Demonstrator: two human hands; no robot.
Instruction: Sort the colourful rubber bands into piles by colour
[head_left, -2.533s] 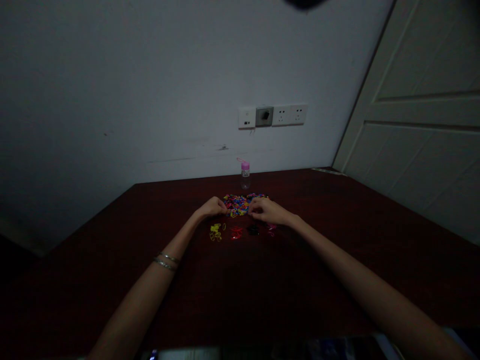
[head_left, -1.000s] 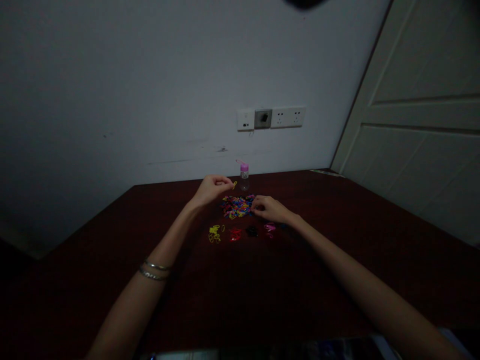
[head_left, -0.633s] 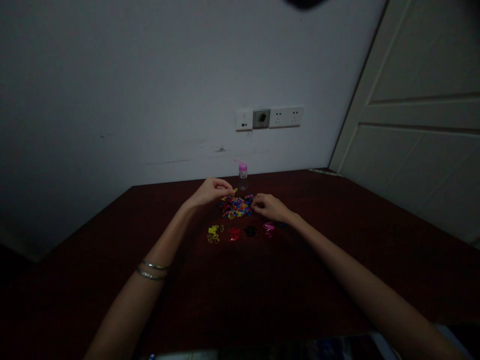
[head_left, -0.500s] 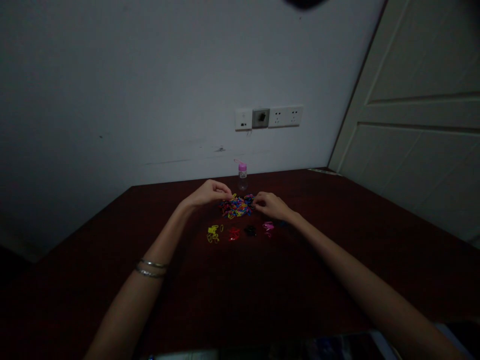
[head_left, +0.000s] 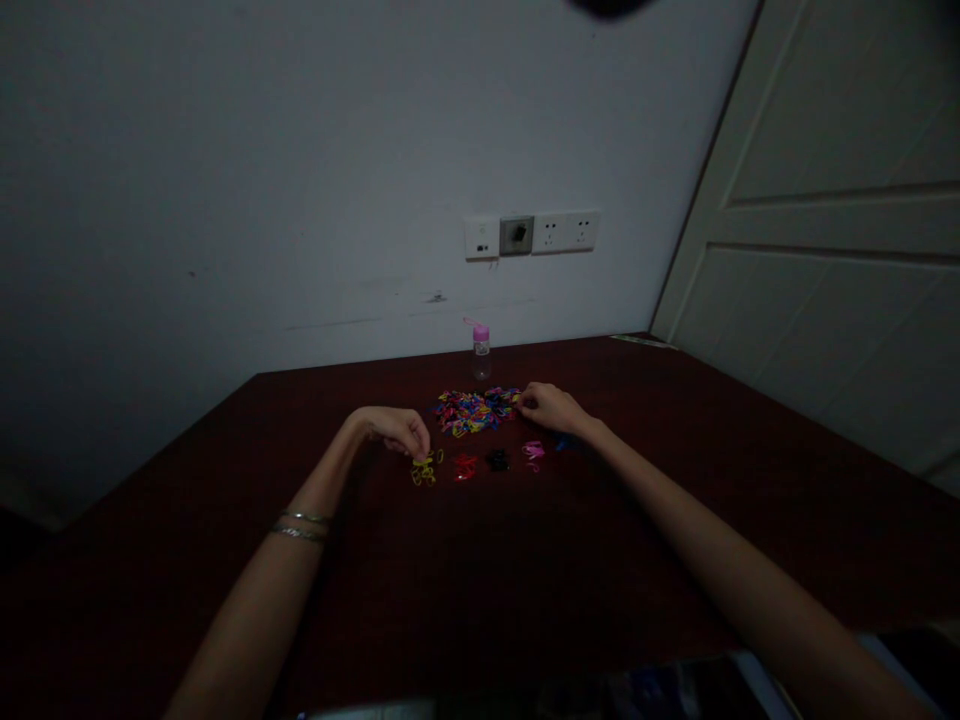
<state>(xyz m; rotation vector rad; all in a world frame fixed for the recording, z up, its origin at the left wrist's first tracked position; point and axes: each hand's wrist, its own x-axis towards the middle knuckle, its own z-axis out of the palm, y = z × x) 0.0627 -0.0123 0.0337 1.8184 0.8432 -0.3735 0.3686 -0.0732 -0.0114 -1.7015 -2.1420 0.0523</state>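
Observation:
A mixed heap of small coloured loops [head_left: 469, 413] lies on the dark red table. In front of it are separate little groups: yellow loops [head_left: 424, 473], red loops [head_left: 464, 466], black loops [head_left: 497, 459], pink loops [head_left: 532, 452] and blue loops [head_left: 563, 442]. My left hand [head_left: 399, 430] is closed in a pinch right over the yellow group, a small yellow loop at its fingertips. With fingers closed, my right hand [head_left: 551, 406] touches the heap's right edge; a speck of yellow shows by the fingertips, but what they grip is unclear.
Behind the heap stands a clear bottle [head_left: 481, 356] with a pink cap and strap. The wall carries sockets and switches [head_left: 532, 234]. A pale panelled door [head_left: 825, 270] rises at the right. Dim, partly cut-off items lie below the table's near edge.
My left hand has moved from the heap's left side down and left to the yellow group. My right hand stays at the heap's right edge, fingers shifted slightly. The view has tilted a little.

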